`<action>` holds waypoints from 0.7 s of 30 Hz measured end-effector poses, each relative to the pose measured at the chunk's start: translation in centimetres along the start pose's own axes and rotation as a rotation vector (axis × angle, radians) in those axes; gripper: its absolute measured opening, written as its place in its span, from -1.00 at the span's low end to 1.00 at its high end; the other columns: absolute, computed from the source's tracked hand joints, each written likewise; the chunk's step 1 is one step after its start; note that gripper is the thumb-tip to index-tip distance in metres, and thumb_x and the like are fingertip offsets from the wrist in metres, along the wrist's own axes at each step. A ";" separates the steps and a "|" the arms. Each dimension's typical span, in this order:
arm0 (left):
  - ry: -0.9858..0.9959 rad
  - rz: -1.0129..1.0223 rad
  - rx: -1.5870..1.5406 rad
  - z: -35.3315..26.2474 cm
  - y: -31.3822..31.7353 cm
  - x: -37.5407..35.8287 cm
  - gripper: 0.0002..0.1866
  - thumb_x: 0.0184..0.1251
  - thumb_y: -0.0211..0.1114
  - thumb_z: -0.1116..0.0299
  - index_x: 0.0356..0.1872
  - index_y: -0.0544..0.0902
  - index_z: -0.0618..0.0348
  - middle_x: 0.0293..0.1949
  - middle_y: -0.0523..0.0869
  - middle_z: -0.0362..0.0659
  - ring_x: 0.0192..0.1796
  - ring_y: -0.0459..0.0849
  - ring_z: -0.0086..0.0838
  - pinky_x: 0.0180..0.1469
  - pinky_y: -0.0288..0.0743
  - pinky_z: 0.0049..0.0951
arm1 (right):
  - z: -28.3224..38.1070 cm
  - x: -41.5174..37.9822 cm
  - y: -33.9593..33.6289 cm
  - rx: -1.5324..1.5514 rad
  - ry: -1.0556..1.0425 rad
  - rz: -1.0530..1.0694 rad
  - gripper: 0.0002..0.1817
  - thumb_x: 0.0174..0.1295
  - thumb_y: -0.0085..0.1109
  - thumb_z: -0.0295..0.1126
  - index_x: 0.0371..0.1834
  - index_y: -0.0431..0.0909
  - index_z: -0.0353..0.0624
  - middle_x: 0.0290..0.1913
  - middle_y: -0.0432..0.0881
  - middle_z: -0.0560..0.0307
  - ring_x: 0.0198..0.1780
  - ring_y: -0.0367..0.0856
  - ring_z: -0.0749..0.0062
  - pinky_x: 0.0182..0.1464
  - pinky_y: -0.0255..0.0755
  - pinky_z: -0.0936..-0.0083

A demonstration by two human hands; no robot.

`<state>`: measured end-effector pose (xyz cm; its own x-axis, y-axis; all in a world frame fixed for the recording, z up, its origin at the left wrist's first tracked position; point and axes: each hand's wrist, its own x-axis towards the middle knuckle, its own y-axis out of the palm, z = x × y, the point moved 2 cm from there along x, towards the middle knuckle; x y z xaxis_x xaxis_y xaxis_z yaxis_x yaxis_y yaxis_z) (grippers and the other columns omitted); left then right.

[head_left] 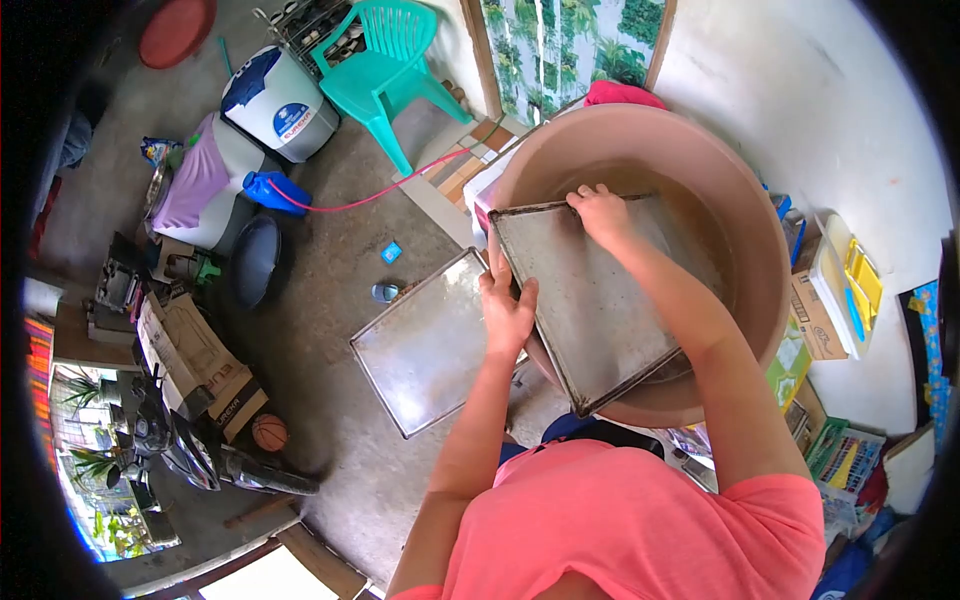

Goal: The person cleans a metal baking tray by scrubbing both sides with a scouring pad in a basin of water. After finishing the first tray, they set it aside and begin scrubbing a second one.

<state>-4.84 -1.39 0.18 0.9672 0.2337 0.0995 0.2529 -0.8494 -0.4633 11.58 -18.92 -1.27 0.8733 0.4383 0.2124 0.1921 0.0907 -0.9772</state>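
Observation:
A flat metal tray (590,300) with a dark, stained rim is tilted over a big brown plastic tub (745,180), which holds some murky water. My left hand (508,312) grips the tray's left edge, thumb on the upper face. At the far edge, my right hand (602,215) has its fingers curled over the rim; anything small beneath them is hidden. To the left of the tub is a second metal tray (425,345), with a shiny wet-looking surface. Its right side is partly behind my left hand and forearm.
A green plastic chair (385,70) stands beyond the tub. Leftward are a white washing machine (285,105), a blue jug (278,192), a black basin (258,262), cardboard boxes (200,365) and a motorcycle (190,445). A pink hose (390,188) crosses the floor.

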 end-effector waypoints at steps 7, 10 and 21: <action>-0.015 -0.058 -0.096 -0.2 -0.1 -0.3 -0.20 0.10 0.25 0.42 0.45 0.20 0.11 0.01 0.49 0.17 0.06 0.42 -0.10 0.27 0.27 -0.24 | 11.7 1.9 -5.9 0.077 -0.352 -0.156 -0.79 0.12 0.04 -0.41 -0.20 0.61 0.03 -0.13 0.61 0.23 -0.02 0.57 0.21 -0.10 0.57 0.29; 0.012 -0.075 -0.007 0.8 0.3 -0.3 -0.24 0.10 0.27 0.41 0.42 0.27 0.10 0.00 0.49 0.16 0.06 0.45 -0.08 0.24 0.31 -0.22 | 7.3 0.8 -4.8 0.079 -0.248 -0.129 -0.80 0.13 0.02 -0.41 -0.21 0.60 0.05 -0.16 0.60 0.24 -0.06 0.59 0.21 -0.12 0.58 0.29; -0.012 -0.055 -0.017 0.1 0.0 -0.2 -0.21 0.07 0.29 0.36 0.42 0.26 0.09 -0.02 0.51 0.18 0.03 0.45 -0.05 0.21 0.32 -0.22 | 10.5 1.1 -6.1 0.172 -0.299 -0.183 -0.79 0.13 0.05 -0.39 -0.18 0.60 0.02 -0.10 0.60 0.15 -0.06 0.58 0.13 -0.10 0.56 0.26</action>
<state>-5.04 -1.38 0.06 0.9514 0.2862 0.1140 0.3066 -0.8426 -0.4428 6.71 -9.56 4.85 0.6575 0.6400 0.3976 0.2332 0.3290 -0.9151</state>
